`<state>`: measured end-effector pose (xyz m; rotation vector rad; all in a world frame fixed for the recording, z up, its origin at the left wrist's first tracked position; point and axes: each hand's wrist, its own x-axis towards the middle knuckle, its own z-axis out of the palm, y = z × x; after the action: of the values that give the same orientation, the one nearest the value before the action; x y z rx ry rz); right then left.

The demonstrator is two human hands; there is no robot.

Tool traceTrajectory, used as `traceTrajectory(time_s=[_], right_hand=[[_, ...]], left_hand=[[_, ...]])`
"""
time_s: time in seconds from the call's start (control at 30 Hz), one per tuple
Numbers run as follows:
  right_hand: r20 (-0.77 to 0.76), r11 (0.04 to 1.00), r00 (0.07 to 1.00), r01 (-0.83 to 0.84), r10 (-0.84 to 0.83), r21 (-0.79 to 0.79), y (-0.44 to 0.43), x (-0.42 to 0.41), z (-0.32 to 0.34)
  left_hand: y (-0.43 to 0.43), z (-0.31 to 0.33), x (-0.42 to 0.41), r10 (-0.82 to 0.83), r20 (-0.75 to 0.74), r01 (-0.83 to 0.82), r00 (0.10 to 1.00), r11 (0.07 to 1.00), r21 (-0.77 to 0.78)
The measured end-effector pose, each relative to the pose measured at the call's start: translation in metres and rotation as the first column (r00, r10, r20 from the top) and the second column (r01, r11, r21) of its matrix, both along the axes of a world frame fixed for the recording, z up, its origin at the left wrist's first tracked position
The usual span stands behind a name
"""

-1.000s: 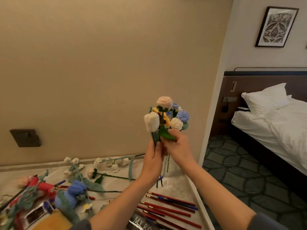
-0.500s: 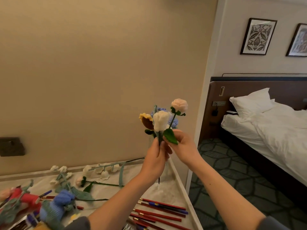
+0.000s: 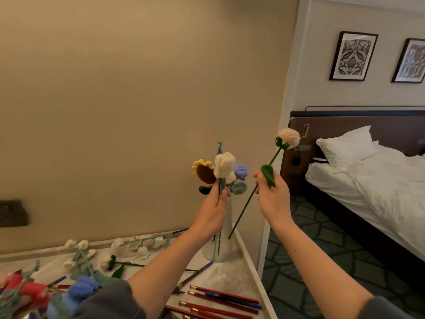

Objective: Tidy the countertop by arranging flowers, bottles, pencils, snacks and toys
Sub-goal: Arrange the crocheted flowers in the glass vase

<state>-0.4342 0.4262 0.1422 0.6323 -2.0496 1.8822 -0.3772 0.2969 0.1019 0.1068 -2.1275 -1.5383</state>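
Observation:
My left hand grips a bunch of crochet flowers: a sunflower, a white tulip and a blue bloom, held above a pale vase on the countertop's right corner. Their stems reach down into the vase. My right hand holds a single pink crochet rose by its green stem, apart from the bunch and tilted to the right. More crochet flowers lie on the counter to the left. Red pencils lie near the front right edge.
The marble countertop ends at its right edge beside a patterned carpet. Red and blue crochet toys crowd the lower left. A dark wall socket sits on the beige wall. A bed stands to the right.
My right hand has pulled the pink rose out of the bunch and moved it to the right. The left hand keeps the remaining flowers. The view has swung rightwards.

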Motion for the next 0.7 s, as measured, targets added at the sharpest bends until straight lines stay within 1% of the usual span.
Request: traceTrajectory(time_s=[0.1, 0.2, 0.37, 0.43, 0.53, 0.6, 0.7], right_hand=[[-0.041, 0.999, 0.999, -0.012, 0.011, -0.033, -0.004, -0.001, 0.008], [-0.094, 0.996, 0.996, -0.022, 0.014, -0.091, -0.011, -0.001, 0.022], [-0.205, 0.994, 0.979, -0.003, -0.02, -0.112, -0.028, -0.008, 0.048], [-0.228, 0.998, 0.974, 0.006, -0.02, -0.063, -0.036, -0.014, 0.053], [-0.254, 0.999, 0.967, 0.01, 0.003, 0.051, -0.047, -0.02, 0.055], [-0.283, 0.987, 0.959, 0.024, 0.023, 0.16, -0.052, -0.023, 0.051], [-0.281, 0.927, 0.958, 0.062, 0.048, 0.37, -0.057, -0.026, 0.038]], left_hand=[[-0.01, 0.009, -0.004, 0.04, -0.058, -0.037, 0.998, 0.998, 0.041], [-0.026, 0.015, -0.009, 0.084, -0.065, -0.078, 0.994, 0.993, 0.092], [-0.041, 0.019, -0.014, 0.061, -0.06, -0.053, 0.996, 0.99, 0.129], [-0.043, 0.02, -0.013, 0.069, -0.057, -0.06, 0.996, 0.987, 0.147], [-0.045, 0.021, -0.01, 0.101, -0.067, -0.088, 0.993, 0.98, 0.18], [-0.045, 0.023, -0.008, 0.121, -0.098, -0.098, 0.988, 0.973, 0.211], [-0.041, 0.033, -0.007, 0.151, -0.12, -0.116, 0.981, 0.961, 0.252]])
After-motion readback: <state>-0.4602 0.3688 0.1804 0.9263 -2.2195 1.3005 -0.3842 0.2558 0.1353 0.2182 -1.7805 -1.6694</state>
